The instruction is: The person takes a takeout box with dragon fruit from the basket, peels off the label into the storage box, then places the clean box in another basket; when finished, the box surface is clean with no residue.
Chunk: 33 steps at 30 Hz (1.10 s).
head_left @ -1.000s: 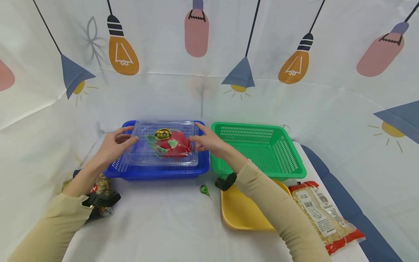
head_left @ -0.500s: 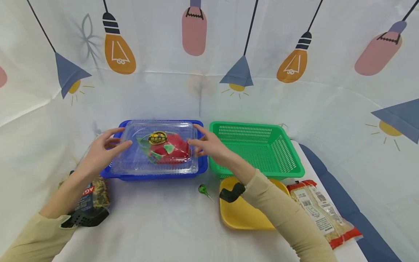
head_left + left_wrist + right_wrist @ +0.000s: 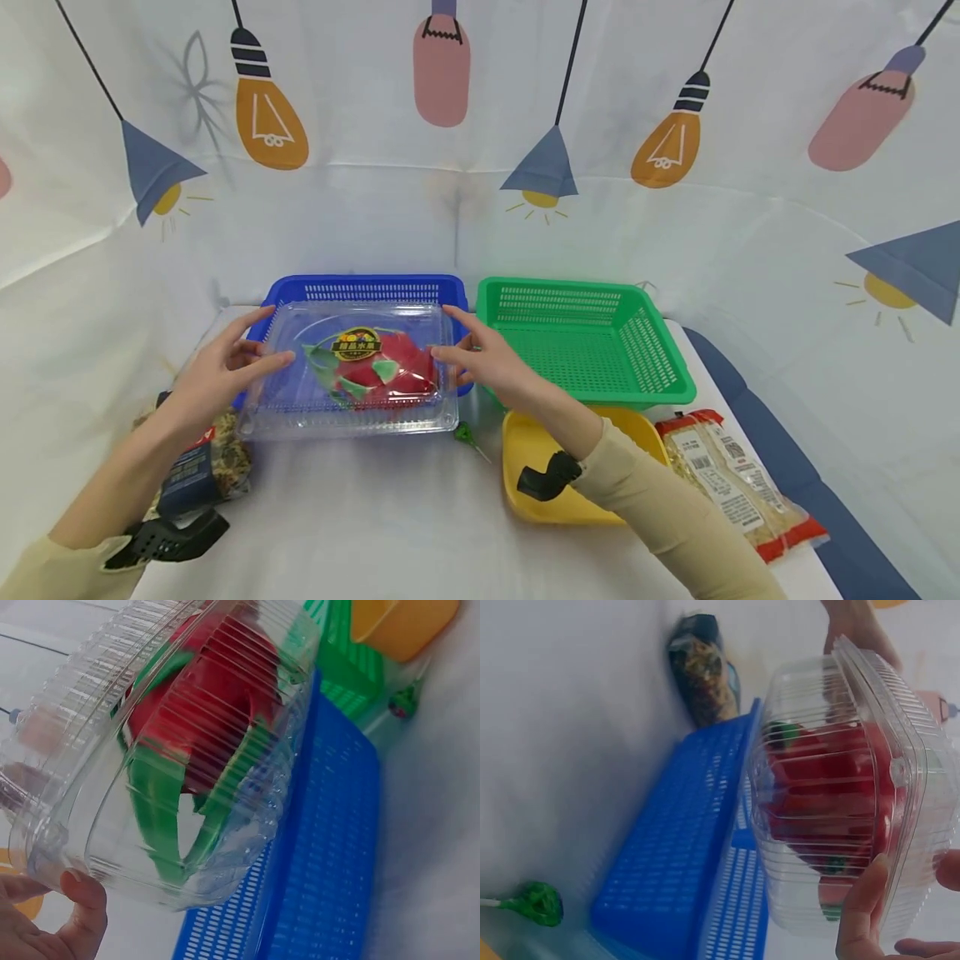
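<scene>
Both hands hold a clear plastic box (image 3: 281, 333) by its two short ends, above the front of the blue basket (image 3: 352, 282). Inside lies a red and green dragon fruit (image 3: 405, 367), under a round black and gold label on the lid. My left hand (image 3: 217, 371) pinches the box's left end; in the left wrist view its thumb (image 3: 84, 896) is at the rim. At the right end my right hand (image 3: 491, 358) grips with thumb and fingers. The right wrist view shows the box (image 3: 802, 690) raised over the basket (image 3: 667, 862).
A green basket (image 3: 577, 354) stands right of the blue one, with a yellow bin (image 3: 562, 500) before it. Near the box's front right corner lies a green lollipop (image 3: 463, 433). A dark food bag (image 3: 191, 483) sits left, a red-ended bag (image 3: 735, 483) right.
The box with the fruit has moved toward the front and slightly left, held by both hands throughout. More of the blue basket's back wall now shows.
</scene>
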Each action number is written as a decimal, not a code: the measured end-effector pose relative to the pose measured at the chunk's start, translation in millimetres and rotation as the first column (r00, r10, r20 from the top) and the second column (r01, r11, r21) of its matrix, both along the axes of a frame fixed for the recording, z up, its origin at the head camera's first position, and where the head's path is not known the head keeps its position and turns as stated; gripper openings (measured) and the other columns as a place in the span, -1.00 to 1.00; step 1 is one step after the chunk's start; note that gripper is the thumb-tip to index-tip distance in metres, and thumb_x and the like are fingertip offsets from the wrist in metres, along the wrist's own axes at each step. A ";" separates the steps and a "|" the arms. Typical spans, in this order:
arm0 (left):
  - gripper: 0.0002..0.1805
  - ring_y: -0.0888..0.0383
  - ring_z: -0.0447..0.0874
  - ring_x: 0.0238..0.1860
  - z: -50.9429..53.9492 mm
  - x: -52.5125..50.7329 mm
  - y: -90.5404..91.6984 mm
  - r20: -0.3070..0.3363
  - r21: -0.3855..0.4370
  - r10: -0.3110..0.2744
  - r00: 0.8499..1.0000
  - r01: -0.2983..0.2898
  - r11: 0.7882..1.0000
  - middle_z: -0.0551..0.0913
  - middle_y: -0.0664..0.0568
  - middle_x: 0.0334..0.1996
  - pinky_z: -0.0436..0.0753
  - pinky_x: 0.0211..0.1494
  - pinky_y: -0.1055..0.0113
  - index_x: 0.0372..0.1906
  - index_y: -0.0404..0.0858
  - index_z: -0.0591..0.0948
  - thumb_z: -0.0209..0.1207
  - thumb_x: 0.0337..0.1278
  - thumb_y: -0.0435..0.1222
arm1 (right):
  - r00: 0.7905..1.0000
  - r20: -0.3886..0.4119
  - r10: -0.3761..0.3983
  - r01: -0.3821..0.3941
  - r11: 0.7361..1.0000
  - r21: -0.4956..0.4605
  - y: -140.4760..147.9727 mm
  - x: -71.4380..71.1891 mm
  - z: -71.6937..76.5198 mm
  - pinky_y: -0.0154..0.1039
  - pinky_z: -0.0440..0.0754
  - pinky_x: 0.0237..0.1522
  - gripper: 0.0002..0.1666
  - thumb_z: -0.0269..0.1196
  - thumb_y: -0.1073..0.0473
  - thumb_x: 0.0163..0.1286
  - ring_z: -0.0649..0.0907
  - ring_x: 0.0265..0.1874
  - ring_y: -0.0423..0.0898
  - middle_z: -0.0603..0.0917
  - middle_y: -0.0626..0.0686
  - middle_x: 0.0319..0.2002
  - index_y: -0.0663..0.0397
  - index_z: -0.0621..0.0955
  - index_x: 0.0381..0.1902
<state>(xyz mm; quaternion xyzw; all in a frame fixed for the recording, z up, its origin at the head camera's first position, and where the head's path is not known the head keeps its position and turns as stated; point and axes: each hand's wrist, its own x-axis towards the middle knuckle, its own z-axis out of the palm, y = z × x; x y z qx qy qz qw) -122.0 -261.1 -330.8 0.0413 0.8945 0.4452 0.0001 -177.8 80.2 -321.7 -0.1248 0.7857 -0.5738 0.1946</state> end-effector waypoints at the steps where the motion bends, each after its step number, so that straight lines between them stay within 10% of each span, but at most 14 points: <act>1: -0.14 0.23 0.39 -0.19 -0.6 1.5 0.2 0.003 0.003 -0.008 1.000 0.008 1.000 0.38 -0.05 -0.11 0.44 -0.26 0.40 0.63 -0.03 -0.06 0.13 0.43 -0.06 | 1.000 0.003 0.002 -0.002 1.000 -0.002 0.7 2.1 -0.6 -0.25 0.68 -0.20 -0.17 0.26 0.07 0.45 0.61 -0.37 -0.07 0.50 0.11 -0.24 -0.35 0.18 0.56; 14: -0.13 0.16 0.33 -0.50 -15.4 26.2 6.1 0.044 0.086 -0.101 0.994 0.097 0.992 0.27 -0.07 -0.26 0.37 -0.54 0.22 0.63 -0.03 -0.07 0.15 0.42 -0.17 | 0.999 0.038 0.018 -0.018 1.000 -0.015 10.8 31.9 -10.7 -0.23 0.65 -0.20 -0.13 0.28 0.06 0.43 0.63 -0.30 -0.05 0.52 0.12 -0.23 -0.25 0.15 0.57; 33: -0.15 0.19 0.34 -0.46 -40.1 57.0 11.1 0.093 0.060 -0.061 0.994 0.055 0.997 0.28 -0.04 -0.21 0.34 -0.49 0.26 0.62 0.03 -0.02 0.17 0.40 -0.16 | 0.994 0.080 0.077 -0.070 0.994 -0.082 18.2 64.1 -35.5 -0.19 0.72 -0.20 -0.15 0.30 0.09 0.41 0.57 -0.27 -0.05 0.47 0.11 -0.24 -0.05 0.18 0.55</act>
